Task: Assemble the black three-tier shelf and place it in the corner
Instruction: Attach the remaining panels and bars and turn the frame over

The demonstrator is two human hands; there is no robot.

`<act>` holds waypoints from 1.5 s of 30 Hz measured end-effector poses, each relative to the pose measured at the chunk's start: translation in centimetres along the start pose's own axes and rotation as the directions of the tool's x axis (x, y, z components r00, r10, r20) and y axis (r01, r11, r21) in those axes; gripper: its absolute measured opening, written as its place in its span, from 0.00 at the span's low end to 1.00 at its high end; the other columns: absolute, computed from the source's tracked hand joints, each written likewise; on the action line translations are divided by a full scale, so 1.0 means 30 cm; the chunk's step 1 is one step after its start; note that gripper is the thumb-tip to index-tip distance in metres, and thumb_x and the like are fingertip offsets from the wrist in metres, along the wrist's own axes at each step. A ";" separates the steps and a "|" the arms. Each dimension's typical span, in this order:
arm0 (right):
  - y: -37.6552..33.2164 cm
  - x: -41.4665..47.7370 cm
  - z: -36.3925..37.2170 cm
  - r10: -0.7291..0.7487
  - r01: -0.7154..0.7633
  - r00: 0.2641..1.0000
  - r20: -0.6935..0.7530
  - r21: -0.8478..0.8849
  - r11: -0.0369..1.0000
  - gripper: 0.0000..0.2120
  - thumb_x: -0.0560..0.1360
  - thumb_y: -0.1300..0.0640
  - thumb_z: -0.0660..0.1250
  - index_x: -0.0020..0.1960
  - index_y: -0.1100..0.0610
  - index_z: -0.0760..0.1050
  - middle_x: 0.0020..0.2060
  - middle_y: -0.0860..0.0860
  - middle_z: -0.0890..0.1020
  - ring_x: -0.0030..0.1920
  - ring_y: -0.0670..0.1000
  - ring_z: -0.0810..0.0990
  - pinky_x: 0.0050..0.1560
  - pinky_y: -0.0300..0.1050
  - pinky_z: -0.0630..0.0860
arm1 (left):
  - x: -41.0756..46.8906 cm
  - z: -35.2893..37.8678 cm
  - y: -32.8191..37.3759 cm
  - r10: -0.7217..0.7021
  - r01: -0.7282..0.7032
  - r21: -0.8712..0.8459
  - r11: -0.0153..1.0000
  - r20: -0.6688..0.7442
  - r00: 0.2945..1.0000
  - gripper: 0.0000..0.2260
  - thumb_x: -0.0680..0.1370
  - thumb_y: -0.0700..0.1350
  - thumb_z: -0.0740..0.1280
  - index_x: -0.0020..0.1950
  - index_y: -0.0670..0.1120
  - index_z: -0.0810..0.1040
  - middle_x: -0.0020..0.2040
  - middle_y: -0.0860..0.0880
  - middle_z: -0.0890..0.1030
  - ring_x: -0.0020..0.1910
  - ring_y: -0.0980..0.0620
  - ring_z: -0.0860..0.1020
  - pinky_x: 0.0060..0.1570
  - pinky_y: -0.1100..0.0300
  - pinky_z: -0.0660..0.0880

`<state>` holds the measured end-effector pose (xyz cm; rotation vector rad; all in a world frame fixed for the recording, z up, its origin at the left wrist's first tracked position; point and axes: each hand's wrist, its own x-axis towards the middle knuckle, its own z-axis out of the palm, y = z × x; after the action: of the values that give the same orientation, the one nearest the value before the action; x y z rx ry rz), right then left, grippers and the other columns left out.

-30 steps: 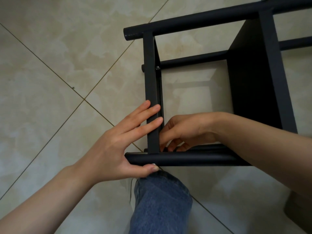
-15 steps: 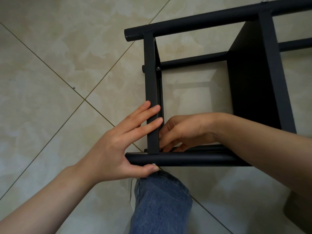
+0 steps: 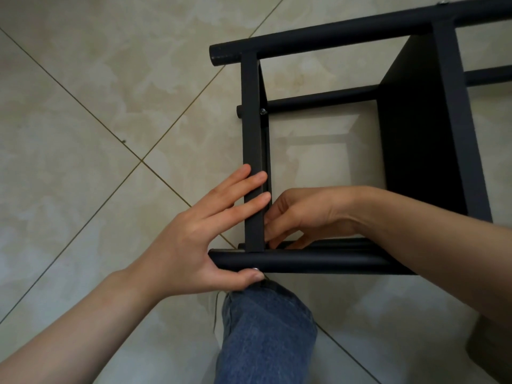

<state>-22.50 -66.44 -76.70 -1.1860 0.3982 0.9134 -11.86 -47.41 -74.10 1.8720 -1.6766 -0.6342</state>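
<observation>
The black shelf frame (image 3: 318, 263) lies on its side on the tiled floor. A flat crossbar (image 3: 250, 120) joins its near round tube to the far tube (image 3: 332, 31). A black shelf panel (image 3: 415, 134) stands on edge inside the frame to the right. My left hand (image 3: 199, 234) presses straight fingers on the crossbar's near end, with the thumb under the near tube. My right hand (image 3: 307, 214) reaches inside the frame, its fingers curled against the inner side of the crossbar at the joint. The fingertips and whatever they touch are hidden.
A small screw (image 3: 262, 111) shows on the crossbar where a lower tube meets it. My knee in blue jeans (image 3: 266, 328) sits just below the near tube. Beige floor tiles (image 3: 97, 106) spread to the left. A dark object (image 3: 493, 353) lies at the bottom right edge.
My right hand's fingers have shifted slightly at the joint, moving closer to the crossbar. The left hand and the frame have stayed in place.
</observation>
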 end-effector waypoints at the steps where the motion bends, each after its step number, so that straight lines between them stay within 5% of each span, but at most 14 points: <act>1: 0.001 0.001 0.002 -0.005 0.005 1.000 0.001 -0.008 1.000 0.06 0.77 0.59 0.69 0.42 0.54 0.83 0.40 0.47 0.84 0.46 0.45 0.80 0.56 0.47 0.75 | 0.000 0.000 0.001 -0.002 0.002 -0.003 1.000 0.000 1.000 0.36 0.73 0.56 0.76 0.75 0.42 0.68 0.79 0.46 0.64 0.81 0.45 0.58 0.76 0.50 0.64; 6: 0.001 0.009 0.019 -0.071 0.062 0.993 -0.096 -0.102 0.993 0.09 0.77 0.59 0.68 0.38 0.57 0.82 0.36 0.48 0.83 0.44 0.48 0.79 0.56 0.47 0.78 | -0.003 0.001 0.007 0.003 -0.002 0.049 0.999 -0.013 1.000 0.36 0.72 0.56 0.76 0.75 0.41 0.68 0.79 0.44 0.65 0.81 0.42 0.55 0.78 0.52 0.58; 10: 0.003 -0.005 0.014 -0.104 0.093 0.988 -0.113 -0.097 0.991 0.08 0.76 0.57 0.70 0.47 0.61 0.84 0.39 0.49 0.84 0.46 0.48 0.79 0.59 0.48 0.77 | -0.024 0.006 0.021 -0.051 0.051 0.023 0.998 -0.029 0.998 0.36 0.73 0.56 0.74 0.76 0.43 0.68 0.80 0.45 0.63 0.82 0.44 0.54 0.78 0.54 0.57; 21: 0.001 -0.006 0.045 -0.047 0.030 0.983 -0.179 -0.096 0.995 0.07 0.76 0.57 0.70 0.40 0.56 0.83 0.37 0.49 0.85 0.43 0.47 0.81 0.51 0.43 0.75 | -0.064 0.035 0.061 -0.177 0.169 -0.104 0.980 -0.077 0.981 0.33 0.74 0.53 0.73 0.77 0.48 0.68 0.82 0.54 0.60 0.81 0.52 0.56 0.78 0.59 0.57; 28: 0.011 -0.126 0.037 -0.038 0.010 0.971 -0.238 -0.120 0.993 0.13 0.79 0.46 0.66 0.46 0.52 0.86 0.45 0.49 0.87 0.47 0.48 0.85 0.52 0.42 0.80 | -0.066 0.031 0.087 -0.242 0.228 -0.147 0.962 -0.087 0.966 0.33 0.73 0.53 0.75 0.76 0.55 0.69 0.81 0.61 0.60 0.81 0.57 0.54 0.77 0.63 0.54; 31: 0.022 -0.205 0.046 -0.069 -0.015 0.951 -0.303 -0.266 0.964 0.12 0.79 0.46 0.66 0.51 0.50 0.85 0.47 0.45 0.86 0.50 0.46 0.83 0.55 0.41 0.78 | -0.078 0.039 0.098 -0.302 0.275 -0.209 0.938 -0.110 0.947 0.33 0.72 0.48 0.78 0.74 0.58 0.70 0.79 0.65 0.59 0.80 0.60 0.55 0.76 0.67 0.54; 35: 0.022 -0.290 0.077 -0.167 -0.019 0.909 -0.382 -0.438 0.899 0.08 0.79 0.50 0.68 0.55 0.48 0.83 0.48 0.42 0.84 0.49 0.41 0.81 0.50 0.33 0.74 | -0.104 0.065 0.106 -0.418 0.370 -0.294 0.882 -0.120 0.901 0.39 0.73 0.47 0.78 0.78 0.64 0.62 0.77 0.71 0.60 0.77 0.67 0.59 0.75 0.68 0.58; 39: 0.032 -0.347 0.120 -0.215 -0.081 0.881 -0.422 -0.581 0.810 0.13 0.78 0.53 0.68 0.62 0.48 0.78 0.55 0.45 0.82 0.53 0.42 0.80 0.58 0.40 0.78 | -0.118 0.093 0.109 -0.583 0.486 -0.488 0.725 -0.059 0.811 0.47 0.70 0.58 0.75 0.80 0.67 0.48 0.74 0.73 0.64 0.76 0.69 0.60 0.73 0.63 0.59; 42: 0.041 -0.379 0.149 -0.263 -0.161 0.837 -0.479 -0.676 0.719 0.17 0.78 0.55 0.68 0.66 0.48 0.75 0.58 0.46 0.81 0.57 0.45 0.79 0.61 0.43 0.77 | -0.116 0.135 0.122 -0.671 0.517 -0.625 0.585 -0.014 0.741 0.46 0.66 0.62 0.72 0.78 0.64 0.49 0.73 0.67 0.65 0.76 0.61 0.63 0.72 0.62 0.64; 45: 0.049 -0.410 0.165 -0.281 -0.208 0.812 -0.511 -0.704 0.679 0.19 0.79 0.56 0.67 0.69 0.48 0.73 0.60 0.48 0.80 0.59 0.49 0.78 0.62 0.46 0.76 | -0.107 0.151 0.131 -0.685 0.516 -0.651 0.557 -0.009 0.729 0.42 0.69 0.62 0.68 0.77 0.62 0.48 0.76 0.60 0.63 0.74 0.60 0.65 0.64 0.73 0.68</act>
<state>-31.89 -66.67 -67.22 -2.2677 0.5094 0.6434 -18.15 -44.90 -74.86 1.8813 -0.4743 -1.0013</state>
